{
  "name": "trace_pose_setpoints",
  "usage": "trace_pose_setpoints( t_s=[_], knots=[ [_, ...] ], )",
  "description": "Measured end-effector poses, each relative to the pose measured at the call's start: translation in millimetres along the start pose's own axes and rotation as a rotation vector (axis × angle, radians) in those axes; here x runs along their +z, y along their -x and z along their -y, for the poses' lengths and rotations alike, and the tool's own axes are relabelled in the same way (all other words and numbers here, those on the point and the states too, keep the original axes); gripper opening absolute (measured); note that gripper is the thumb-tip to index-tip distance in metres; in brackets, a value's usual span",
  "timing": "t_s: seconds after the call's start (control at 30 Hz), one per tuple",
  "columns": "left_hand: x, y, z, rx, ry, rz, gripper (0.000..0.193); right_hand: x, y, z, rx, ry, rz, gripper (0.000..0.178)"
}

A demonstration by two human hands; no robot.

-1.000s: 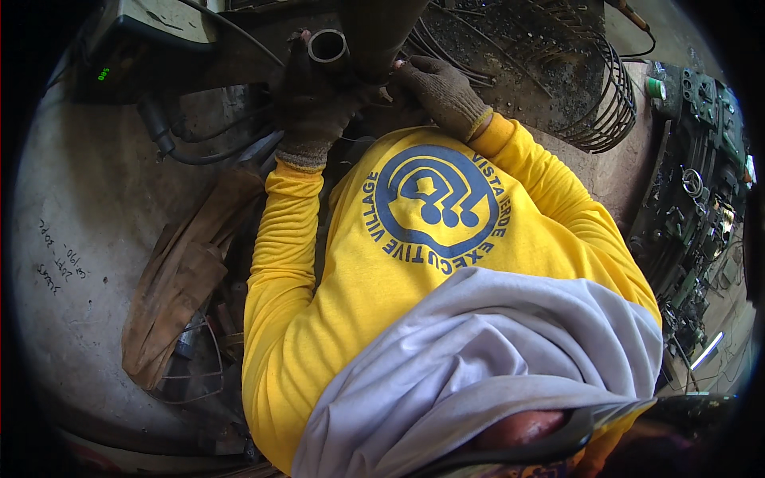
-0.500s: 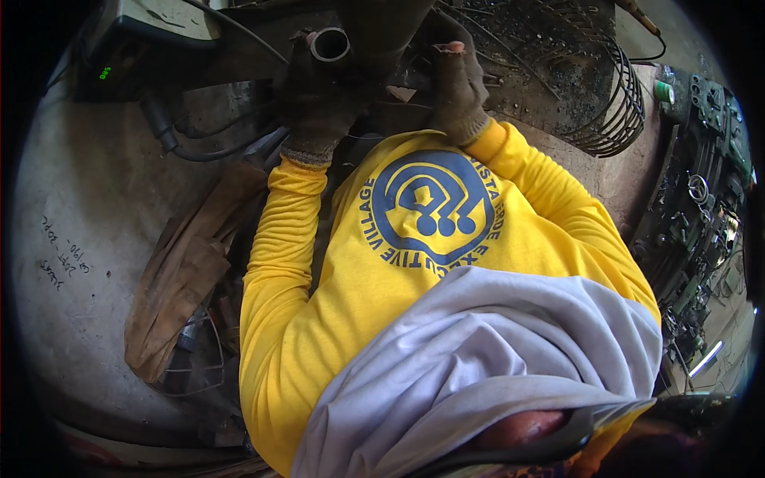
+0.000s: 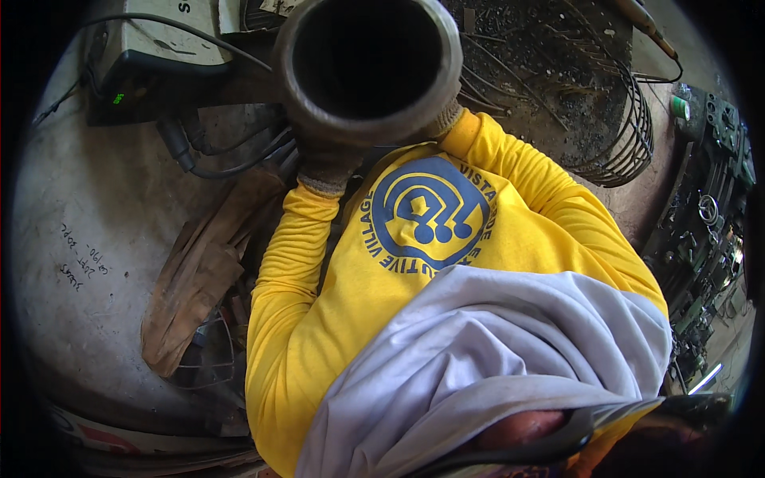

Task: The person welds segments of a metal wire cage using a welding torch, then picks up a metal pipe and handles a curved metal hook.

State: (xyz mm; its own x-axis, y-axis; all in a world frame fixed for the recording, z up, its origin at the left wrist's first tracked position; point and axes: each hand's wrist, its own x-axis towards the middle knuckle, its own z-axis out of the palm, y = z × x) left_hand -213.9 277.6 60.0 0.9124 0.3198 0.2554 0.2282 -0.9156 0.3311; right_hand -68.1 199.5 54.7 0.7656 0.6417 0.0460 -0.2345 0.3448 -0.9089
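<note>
A wide, round metal pipe (image 3: 450, 60) rises between my hands at the top middle, its dark open mouth facing me. My left hand (image 3: 327, 165), in a brown knit glove, is against the near left underside of the pipe; its fingers are hidden behind the metal but appear closed on it. Of my right hand (image 3: 448, 119), only the glove cuff and a little of the back show beside the pipe's lower right rim. The pipe covers its fingers, so its grip cannot be seen.
A boxy machine (image 3: 159, 68) with a green lit display and thick cables (image 3: 215, 163) sits at upper left. Brown cloth (image 3: 195, 275) hangs left of my arm. At upper right are a grimy metal plate (image 3: 534, 88) and a curved wire rack (image 3: 629, 151). Dark metal parts (image 3: 701, 223) line the right.
The metal piece has swung upward and closer, so its wide mouth now shows and covers most of both hands. The small tube end seen by my left hand is out of sight.
</note>
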Motion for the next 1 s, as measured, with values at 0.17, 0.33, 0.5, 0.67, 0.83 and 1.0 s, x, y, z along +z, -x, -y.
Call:
trace_pose_setpoints(
  t_s=[0.17, 0.33, 0.5, 0.67, 0.83, 1.0],
  knots=[
    [34, 25, -2, -0.217, 0.242, 0.068, 0.084, -30, -15, -2, -0.263, 0.353, 0.415, 0.099],
    [48, 39, 8, -0.178, 0.016, -0.063, 0.085, -28, -17, 14, -0.254, 0.295, 0.604, 0.118],
    [-8, -12, -14, -0.203, 0.125, -0.162, 0.090, -48, -18, 9, -0.408, 0.692, 0.414, 0.100],
    [-6, -24, -14, -0.334, 0.314, -0.282, 0.096, -36, 8, 61, 0.159, 0.616, -0.025, 0.048],
    [4, -24, -8, -0.310, 0.308, -0.353, 0.105, -47, 14, 46, 0.415, 0.727, 0.118, 0.043],
    [-19, -25, -29, -0.375, 0.334, -0.249, 0.088, -35, 12, 49, 0.583, 0.581, 0.066, 0.034]
  ],
)
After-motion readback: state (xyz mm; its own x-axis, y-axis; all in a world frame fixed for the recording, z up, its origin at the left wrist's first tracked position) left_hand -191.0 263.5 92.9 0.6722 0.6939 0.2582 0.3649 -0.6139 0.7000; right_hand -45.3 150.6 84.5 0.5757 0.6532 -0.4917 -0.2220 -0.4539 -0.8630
